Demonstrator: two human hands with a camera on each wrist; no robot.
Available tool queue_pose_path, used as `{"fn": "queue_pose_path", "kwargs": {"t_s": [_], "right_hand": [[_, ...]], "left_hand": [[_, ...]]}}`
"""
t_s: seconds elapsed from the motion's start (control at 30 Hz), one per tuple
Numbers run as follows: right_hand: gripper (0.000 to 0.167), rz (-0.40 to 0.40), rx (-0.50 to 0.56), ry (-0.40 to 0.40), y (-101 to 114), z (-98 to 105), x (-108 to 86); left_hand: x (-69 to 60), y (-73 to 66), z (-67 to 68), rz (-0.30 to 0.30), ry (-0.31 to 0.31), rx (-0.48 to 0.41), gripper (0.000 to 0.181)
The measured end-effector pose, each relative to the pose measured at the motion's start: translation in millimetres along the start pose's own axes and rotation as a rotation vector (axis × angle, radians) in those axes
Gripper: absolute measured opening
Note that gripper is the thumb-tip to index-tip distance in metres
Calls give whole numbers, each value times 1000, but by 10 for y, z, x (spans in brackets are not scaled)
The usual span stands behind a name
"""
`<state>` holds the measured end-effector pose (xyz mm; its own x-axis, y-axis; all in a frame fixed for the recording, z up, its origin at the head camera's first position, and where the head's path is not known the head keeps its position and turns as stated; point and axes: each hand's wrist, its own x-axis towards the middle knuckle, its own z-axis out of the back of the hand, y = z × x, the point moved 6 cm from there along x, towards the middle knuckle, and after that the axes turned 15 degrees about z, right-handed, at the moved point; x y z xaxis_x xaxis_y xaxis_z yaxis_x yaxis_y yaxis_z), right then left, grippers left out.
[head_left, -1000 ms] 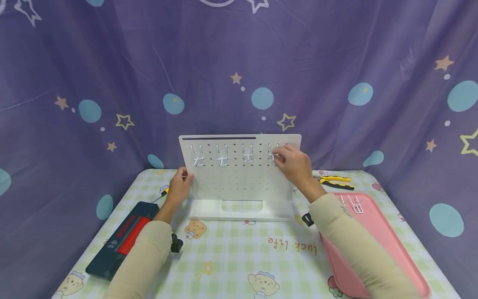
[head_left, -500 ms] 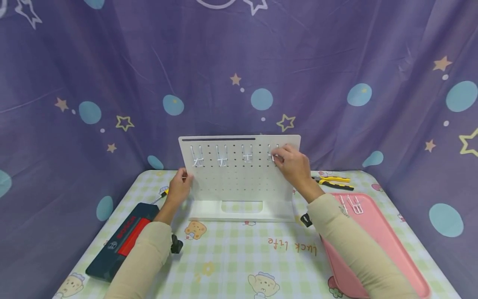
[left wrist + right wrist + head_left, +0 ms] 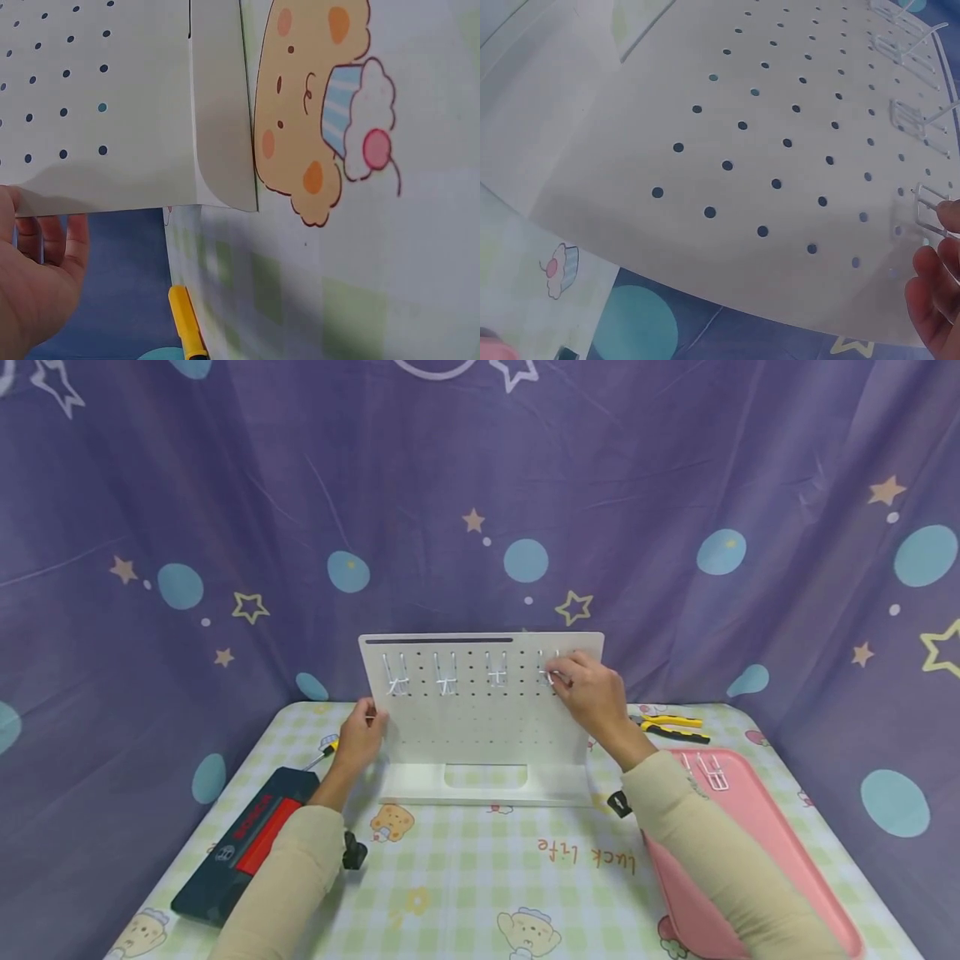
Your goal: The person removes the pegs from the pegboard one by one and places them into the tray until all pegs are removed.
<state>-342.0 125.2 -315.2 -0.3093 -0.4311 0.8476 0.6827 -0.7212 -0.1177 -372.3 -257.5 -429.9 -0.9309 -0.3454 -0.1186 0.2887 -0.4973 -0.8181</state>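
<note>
A white pegboard (image 3: 465,714) stands upright on its base at the back of the table. My left hand (image 3: 358,737) holds its left side edge; in the left wrist view, fingers (image 3: 52,240) reach behind the panel. High on the right side, my right hand (image 3: 592,689) pinches a white wire hook (image 3: 922,214), which lies against the board's holes; whether its ends sit in them is hidden. Three similar hooks hang in a row to the left: a far-left hook (image 3: 397,681), a second hook (image 3: 446,681) and a third hook (image 3: 497,675).
On the right lies a pink tray (image 3: 750,827) with several wire hooks (image 3: 716,772). Behind it are yellow-and-black pliers (image 3: 675,728). At left lies a dark case (image 3: 247,843) with a red panel, beside a yellow-handled screwdriver (image 3: 330,747). A purple curtain (image 3: 450,468) hangs behind.
My right fingers shift very slightly at the wire hook on the board. The left hand and the pegboard stay in place.
</note>
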Motion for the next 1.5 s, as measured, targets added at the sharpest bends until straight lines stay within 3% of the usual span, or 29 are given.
{"fn": "queue_pose_path", "kwargs": {"t_s": [0.17,0.4,0.87,1.13,1.5], "right_hand": [[10,24,17,-21,32,96,-6],[13,0,66,-5,4,274,-112],[8,-188,153,252,-279,559,-701],[7,-230,209,407,-361,662,-1058],[13,-326,277,548,-429,736,-1507]], "left_hand": [[3,10,-1,-23,1,-11,31],[12,23,-7,6,12,4,34],[-12,2,3,15,26,12,35],[-33,-14,10,32,39,17,35],[-37,-16,-4,36,39,13,37]]}}
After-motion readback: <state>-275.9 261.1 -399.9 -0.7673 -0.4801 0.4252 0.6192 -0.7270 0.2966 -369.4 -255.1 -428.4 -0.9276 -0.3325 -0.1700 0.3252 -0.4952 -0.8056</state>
